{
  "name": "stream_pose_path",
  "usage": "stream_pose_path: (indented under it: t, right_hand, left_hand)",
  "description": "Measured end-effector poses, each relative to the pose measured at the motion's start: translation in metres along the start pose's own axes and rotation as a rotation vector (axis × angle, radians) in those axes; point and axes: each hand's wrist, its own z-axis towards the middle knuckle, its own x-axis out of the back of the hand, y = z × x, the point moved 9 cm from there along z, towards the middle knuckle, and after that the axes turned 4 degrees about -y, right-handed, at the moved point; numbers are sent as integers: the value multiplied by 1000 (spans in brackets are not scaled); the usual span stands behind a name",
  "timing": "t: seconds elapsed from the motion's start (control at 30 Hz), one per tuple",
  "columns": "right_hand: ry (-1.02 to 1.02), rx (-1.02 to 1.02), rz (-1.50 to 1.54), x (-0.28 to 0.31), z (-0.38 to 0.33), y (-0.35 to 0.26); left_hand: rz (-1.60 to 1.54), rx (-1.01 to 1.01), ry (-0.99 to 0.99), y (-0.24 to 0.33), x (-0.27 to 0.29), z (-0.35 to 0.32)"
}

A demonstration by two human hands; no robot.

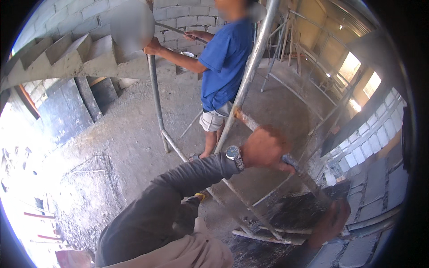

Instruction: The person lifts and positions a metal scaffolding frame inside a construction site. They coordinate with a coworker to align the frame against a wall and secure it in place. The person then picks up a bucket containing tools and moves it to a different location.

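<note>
One metal tube (306, 177), right of centre: left hand (266, 147) clasped around it, firm wrap advisable; right hand (332, 219), lower right, blurred, grip cannot be told.

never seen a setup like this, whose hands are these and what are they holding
No machine here: these are a person's bare hands. The single picture comes from a wide camera on that person's head, looking down, so straight edges bend. The left hand, with a wristwatch at its wrist, closes its grip around a metal scaffold pipe. The blurred right hand is near the pipe's lower end; whether it grasps anything is unclear. On the concrete floor stands a co-worker, holding an upright metal pole; concrete stairs rise behind.
</note>
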Motion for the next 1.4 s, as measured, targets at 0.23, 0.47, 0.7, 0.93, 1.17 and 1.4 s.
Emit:
stream_pose_path:
  t: [0.23,0.47,0.7,0.93,1.17,1.4]
  right_hand:
    - [-408,-147,-341,-54,11,18]
    - [-335,-70,-329,-43,-3,11]
    - [-198,31,-306,-44,22,-12]
    - [-265,23,-378,-68,9,27]
    - [-225,-44,-276,-66,29,6]
    - [-287,-76,-296,-69,24,18]
  left_hand:
    - [1,22,-4,-1,3,-8]
    - [-18,83,-101,14,16,-25]
    - [37,42,-40,8,23,-16]
    - [89,74,-85,5,-1,-13]
    - [78,71,33,-9,3,-12]
    - [59,95,-6,-6,-1,-12]
